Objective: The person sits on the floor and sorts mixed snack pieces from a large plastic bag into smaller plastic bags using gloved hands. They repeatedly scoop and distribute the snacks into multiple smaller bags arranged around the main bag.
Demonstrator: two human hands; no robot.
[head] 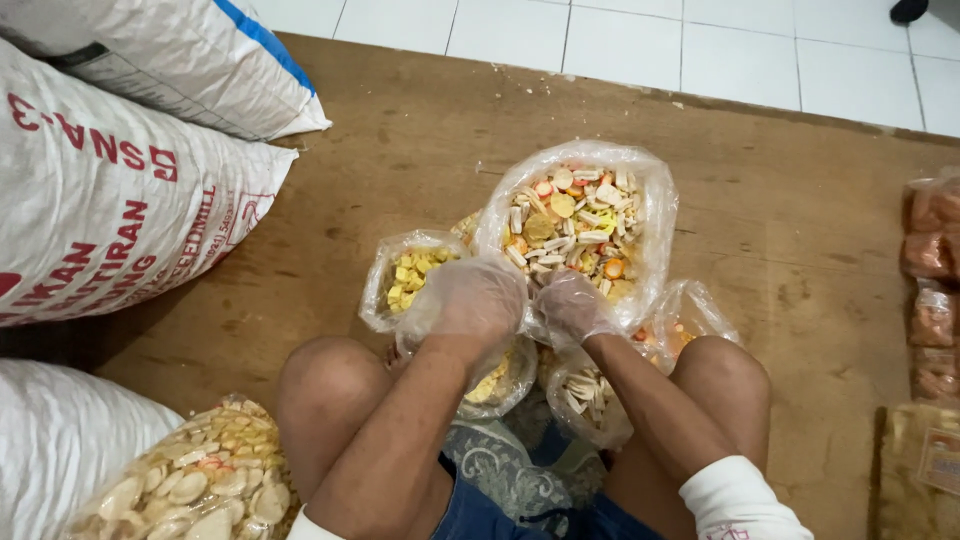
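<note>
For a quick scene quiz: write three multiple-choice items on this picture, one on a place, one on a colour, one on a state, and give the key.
1. Where does the big mixed-cracker bag stand?
A. on the white tiles
B. on the brown floor board in front of the knees
C. on top of a sack

2. What colour are the pieces in the small bag to its left?
A. yellow
B. blue
C. black

3. What covers the left hand and the right hand?
A. nothing
B. thick black gloves
C. thin clear plastic gloves

Key: 1 B, it sits on the board ahead of the knees; 2 A, yellow chunks show through; 3 C, crinkled clear film wraps both hands.
</note>
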